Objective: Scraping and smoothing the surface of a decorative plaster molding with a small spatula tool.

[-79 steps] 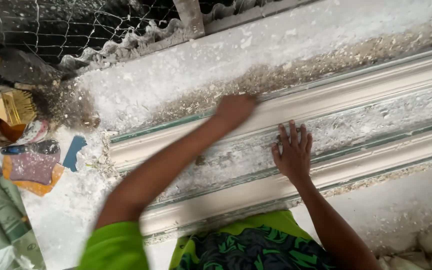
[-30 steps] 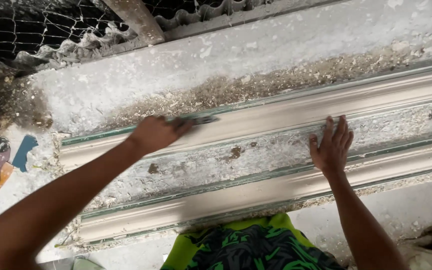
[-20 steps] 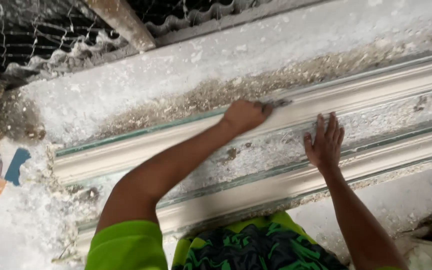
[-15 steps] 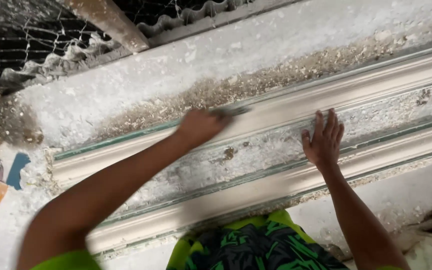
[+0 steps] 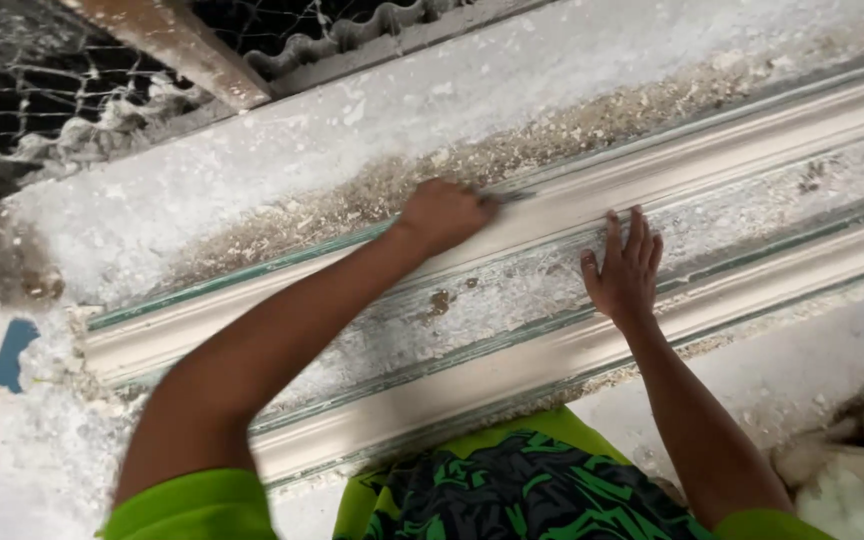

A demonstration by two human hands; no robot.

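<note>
Now my left hand point(image 5: 442, 212) is closed around a thin scraping tool, barely visible, at the far ridge of the long plaster moulding point(image 5: 552, 290); I judge I'm mid-scrape, needing another steady stroke. Half a second ago it worked farther left. My right hand point(image 5: 624, 270) stays flat, fingers spread, holding nothing.

packages: none | labels: none | signs: none | screens: none
</note>
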